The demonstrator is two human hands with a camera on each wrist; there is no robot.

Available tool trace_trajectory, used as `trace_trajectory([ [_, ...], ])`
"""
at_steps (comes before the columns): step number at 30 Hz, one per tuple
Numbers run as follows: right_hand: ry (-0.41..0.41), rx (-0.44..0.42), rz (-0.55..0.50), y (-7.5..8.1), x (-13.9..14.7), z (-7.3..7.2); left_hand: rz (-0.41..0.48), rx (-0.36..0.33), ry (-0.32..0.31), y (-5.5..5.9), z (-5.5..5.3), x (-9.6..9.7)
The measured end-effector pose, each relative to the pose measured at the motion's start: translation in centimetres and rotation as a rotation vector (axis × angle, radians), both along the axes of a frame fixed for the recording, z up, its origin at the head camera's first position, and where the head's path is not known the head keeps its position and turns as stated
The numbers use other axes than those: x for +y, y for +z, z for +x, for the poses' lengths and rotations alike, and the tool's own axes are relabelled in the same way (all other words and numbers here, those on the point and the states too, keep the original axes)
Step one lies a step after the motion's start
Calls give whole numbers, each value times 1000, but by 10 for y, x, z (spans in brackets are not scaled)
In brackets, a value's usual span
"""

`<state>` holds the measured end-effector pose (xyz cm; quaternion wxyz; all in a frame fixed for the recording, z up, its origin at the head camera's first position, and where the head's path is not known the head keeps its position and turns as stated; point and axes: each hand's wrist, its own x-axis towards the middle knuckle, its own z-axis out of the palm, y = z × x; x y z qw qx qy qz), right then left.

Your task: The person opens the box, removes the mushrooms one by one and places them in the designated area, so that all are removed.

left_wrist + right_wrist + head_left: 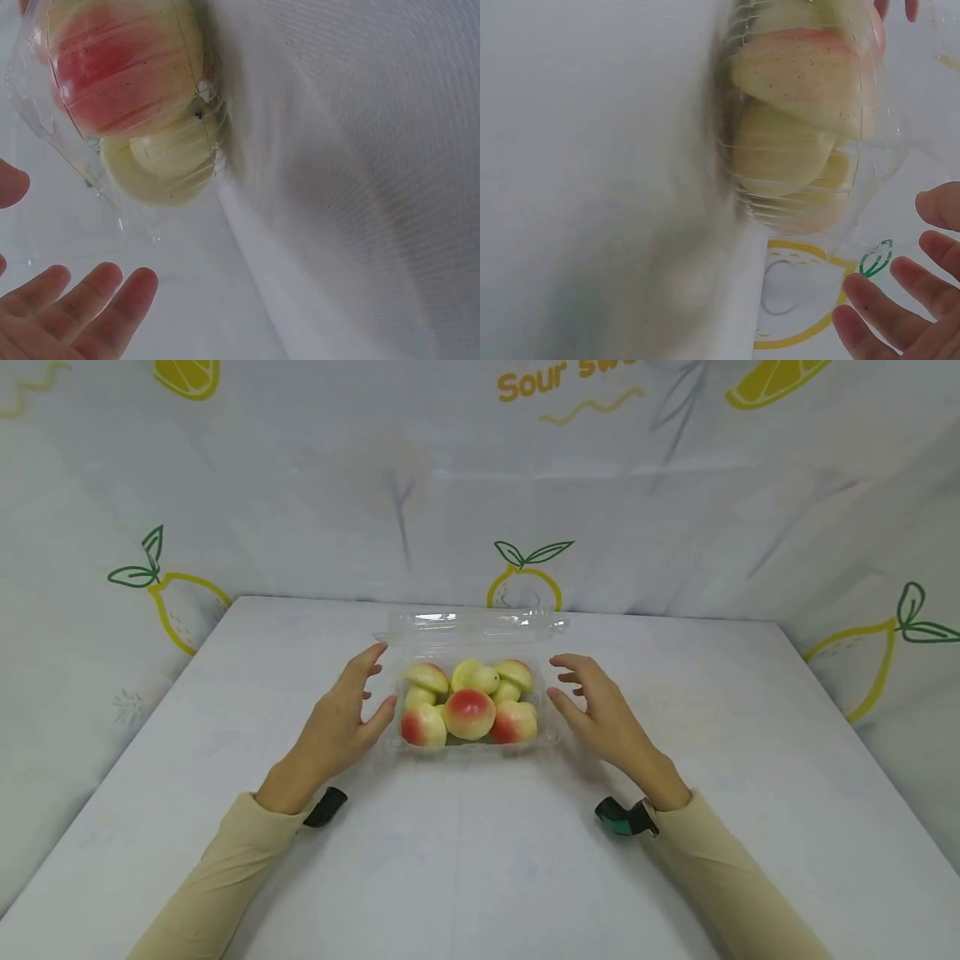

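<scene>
I have my left grip (333,722) and right grip (602,714) loosely spread, empty; the box (470,747), long axis nine-to-three, lies between, at left's three o'clock, right's nine, about equally near.

Red-blushed yellow mushrooms (470,714), lemon-patterned white backdrop (465,493)

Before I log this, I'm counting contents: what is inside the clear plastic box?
Inside the clear plastic box, at least six mushroom-shaped pieces show, pale yellow, several blushed red. Whatever lies beneath the front middle one is covered.
</scene>
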<state>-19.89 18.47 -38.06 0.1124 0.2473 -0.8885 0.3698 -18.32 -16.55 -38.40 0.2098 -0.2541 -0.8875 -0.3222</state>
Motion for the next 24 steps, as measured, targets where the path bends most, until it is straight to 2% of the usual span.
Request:
trace_trajectory([
  [6, -7, 29, -19, 7, -5, -10, -48, -304, -23, 1, 0, -4],
  [9, -13, 35, -17, 10, -6, -13, -65, -404, -25, 0, -1, -5],
  [12, -13, 32, -3, 12, -6, -16, -76, -469, -25, -1, -1, -6],
  [17, 5, -22, 33, 19, -5, -22, -78, -555, -38, -1, -3, -8],
  [20, 21, -56, 62, 22, -4, -27, -60, -606, -67, -3, -4, -9],
  [24, 57, -135, 106, 24, -2, -35, -34, -630, -119, -5, -6, -11],
])
